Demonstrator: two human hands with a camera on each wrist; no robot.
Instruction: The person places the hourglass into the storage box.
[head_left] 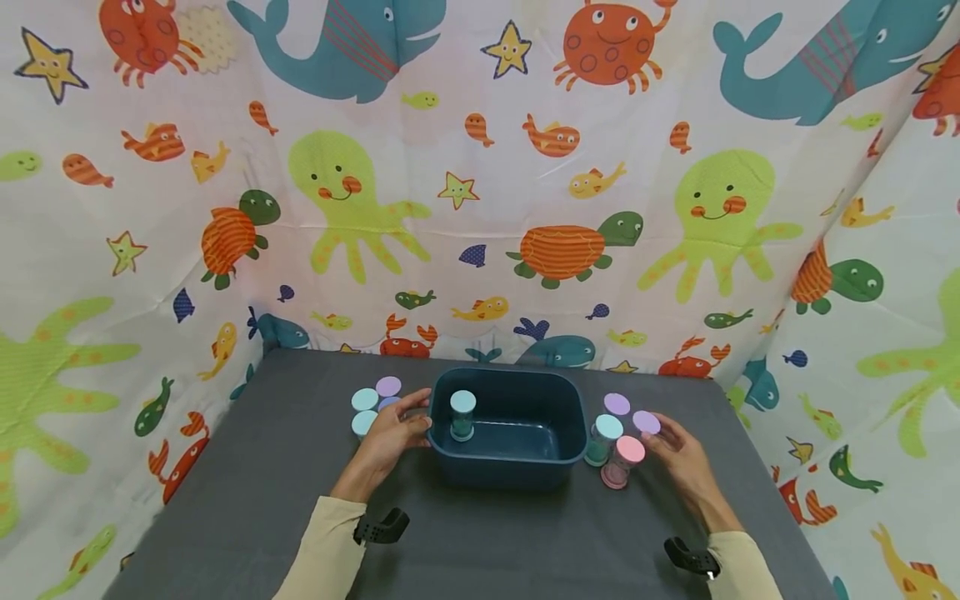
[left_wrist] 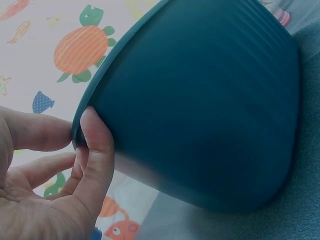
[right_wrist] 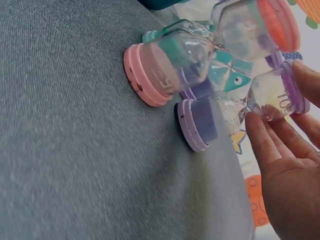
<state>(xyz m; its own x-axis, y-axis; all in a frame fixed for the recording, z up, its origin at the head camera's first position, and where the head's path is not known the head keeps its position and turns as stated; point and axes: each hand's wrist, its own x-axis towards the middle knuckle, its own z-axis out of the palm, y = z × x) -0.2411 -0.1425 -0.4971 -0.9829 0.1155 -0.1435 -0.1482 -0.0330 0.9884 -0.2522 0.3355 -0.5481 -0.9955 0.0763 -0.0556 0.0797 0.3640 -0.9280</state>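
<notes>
My left hand (head_left: 390, 443) pinches the left rim of a dark teal plastic bin (head_left: 510, 473), thumb and fingers on either side of the rim in the left wrist view. Inside the bin, toward its left end, a sand timer with teal caps (head_left: 462, 402) stands upright. At the right, my right hand (head_left: 684, 467) holds a purple-capped sand timer (right_wrist: 200, 122) by its upper end, fingers against the glass. Whether its base touches the table cannot be told. Close by stand a pink sand timer (head_left: 628, 452), a teal one (head_left: 607, 428) and another purple one (head_left: 617, 404).
Left of the bin, partly behind my left hand, several sand timers with teal (head_left: 364, 400) and purple caps (head_left: 387, 386) stand together. A grey cloth covers the table (head_left: 480, 550). A curtain printed with sea animals (head_left: 450, 250) rises behind and at both sides.
</notes>
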